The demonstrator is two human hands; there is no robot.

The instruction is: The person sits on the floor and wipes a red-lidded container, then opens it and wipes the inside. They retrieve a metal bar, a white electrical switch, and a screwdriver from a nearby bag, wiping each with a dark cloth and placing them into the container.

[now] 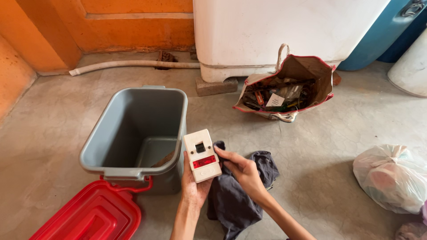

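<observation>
My left hand (194, 186) holds a cream switch box (202, 155) with a black rocker and a red strip, face up, just right of the grey bin. My right hand (242, 171) grips a dark grey cloth (235, 200) and its fingertips touch the box's right edge. The cloth hangs down between my forearms toward the concrete floor.
An open grey plastic bin (133, 133) stands at left, its red lid (91, 215) lying in front of it. An open tool bag (287, 86) sits by a white appliance (275, 31). A tied white plastic bag (391, 178) lies right. A white pipe (133, 65) runs along the orange wall.
</observation>
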